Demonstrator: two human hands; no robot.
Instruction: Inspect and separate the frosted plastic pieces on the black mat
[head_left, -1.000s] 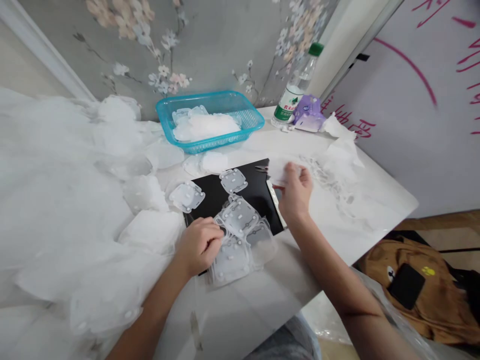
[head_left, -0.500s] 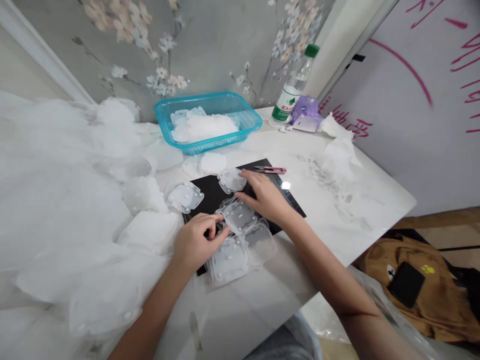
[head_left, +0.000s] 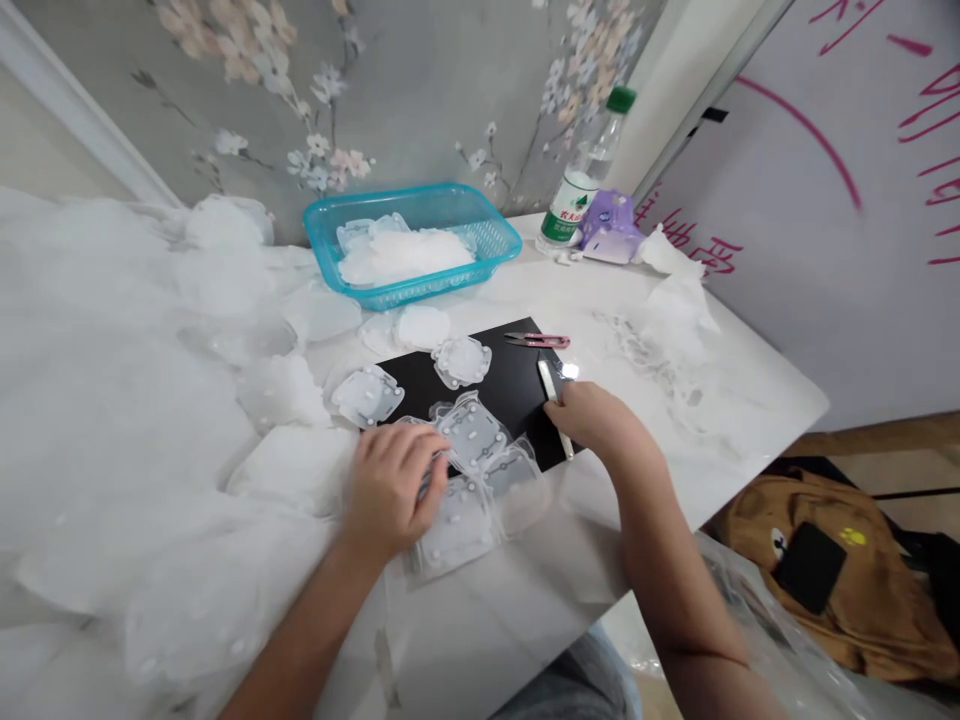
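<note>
My right hand (head_left: 600, 415) is closed in a pinch around a slim white pen-shaped tool (head_left: 546, 378), which lies slanted across the right side of the black mat (head_left: 510, 375). My left hand (head_left: 394, 485) is curved, thumb apart from the fingers, beside a stack of translucent plastic pieces (head_left: 474, 435); whether its fingertips touch them is hard to see. Close by are another frosted stack (head_left: 457, 530) and a third one (head_left: 517, 490). Two smaller piles, one at the mat's top (head_left: 462, 361) and one at its left edge (head_left: 369, 394), have rounded notched outlines.
Pink-handled thread snips (head_left: 544, 341) lie at the mat's upper right. Behind stands a blue plastic basket (head_left: 322, 250) with white sheets inside. A bottle (head_left: 574, 200) and a purple packet (head_left: 611, 228) are at the back. Heaped white pieces (head_left: 135, 400) cover the left side; scraps (head_left: 667, 350) lie right.
My right hand has left the small pile at the mat's top and moved right and down onto the white tool. My left hand has drawn slightly back from the middle stack.
</note>
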